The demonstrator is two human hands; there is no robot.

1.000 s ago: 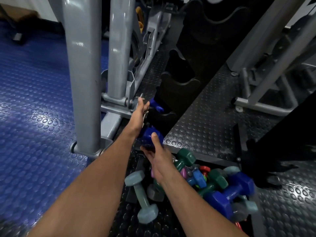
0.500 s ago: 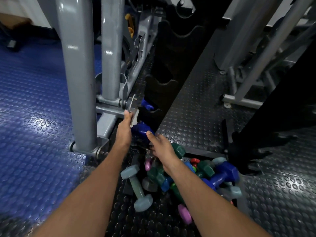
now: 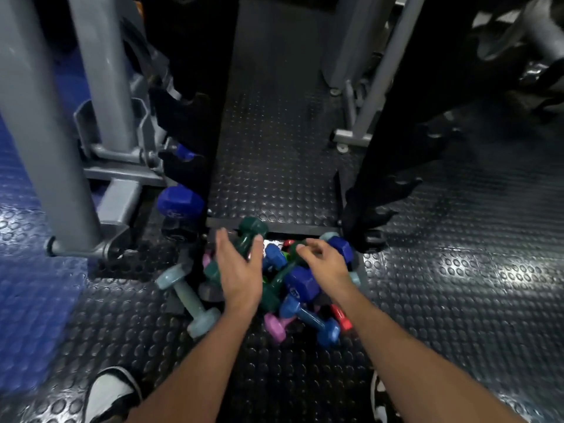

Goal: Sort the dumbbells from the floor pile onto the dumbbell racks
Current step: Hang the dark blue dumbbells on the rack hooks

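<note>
A pile of coloured dumbbells lies on the black studded floor between two black racks. My left hand (image 3: pixel 236 270) hovers open over a dark green dumbbell (image 3: pixel 250 232) at the pile's far left. My right hand (image 3: pixel 325 262) is open with fingers curled, just above a large blue dumbbell (image 3: pixel 300 282). A pale grey-blue dumbbell (image 3: pixel 190 296) lies apart at the left. A smaller blue dumbbell (image 3: pixel 308 317), a pink one (image 3: pixel 276 325) and a red one (image 3: pixel 340 315) lie nearer me. Two blue dumbbells (image 3: pixel 180 203) sit low in the left rack (image 3: pixel 186 123).
The right black rack (image 3: pixel 393 166) rises at the pile's right. A grey machine frame (image 3: pixel 45 126) stands on the left beside blue flooring (image 3: pixel 33 300). Another grey frame (image 3: pixel 354 137) stands behind. My shoes (image 3: pixel 111 392) are at the bottom edge.
Both hands let go of the blue dumbbell, which now rests low in the left rack. They drew back and right over the floor pile. The camera tilted down.
</note>
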